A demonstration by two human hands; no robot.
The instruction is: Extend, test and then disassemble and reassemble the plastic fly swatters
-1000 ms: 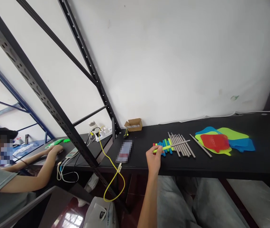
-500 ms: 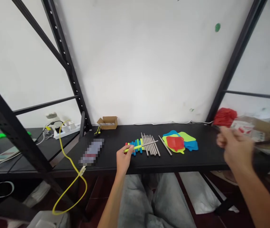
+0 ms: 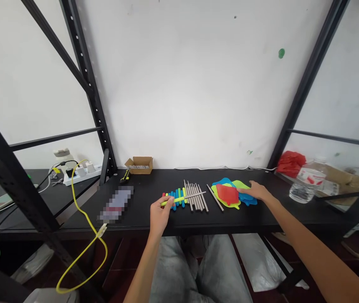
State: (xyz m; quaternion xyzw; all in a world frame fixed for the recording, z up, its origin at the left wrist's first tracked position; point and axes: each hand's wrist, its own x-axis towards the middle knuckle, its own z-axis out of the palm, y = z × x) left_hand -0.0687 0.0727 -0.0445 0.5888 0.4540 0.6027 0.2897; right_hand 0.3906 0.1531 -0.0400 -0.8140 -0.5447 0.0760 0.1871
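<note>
My left hand [image 3: 159, 215] pinches a telescopic rod [image 3: 179, 199] by its yellow-green handle, its thin metal end pointing right. Below it, several similar rods with red, blue, green and yellow handles [image 3: 178, 194] lie side by side, their steel shafts [image 3: 196, 202] to the right. A single metal rod [image 3: 215, 198] lies apart from that row. Over the right side of a pile of flat plastic fly-swatter heads reaches my right hand [image 3: 257, 191], thumb and fingers apart. In this pile a red head [image 3: 226, 193] lies over yellow-green [image 3: 240, 184] and blue ones [image 3: 249, 199].
Left on the black shelf [image 3: 154, 219] are a blurred-out phone [image 3: 118, 203] with a yellow cable [image 3: 77, 205], a tape measure [image 3: 125, 176] and an opened cardboard box [image 3: 141, 165]. A plastic bottle [image 3: 307, 185] and red bag [image 3: 290, 164] stand right, by the black frame post [image 3: 302, 92].
My right hand has come in from the far right, leftward to the pile of swatter heads. The bottle now shows clearly. My left hand still holds the rod; the view has shifted slightly.
</note>
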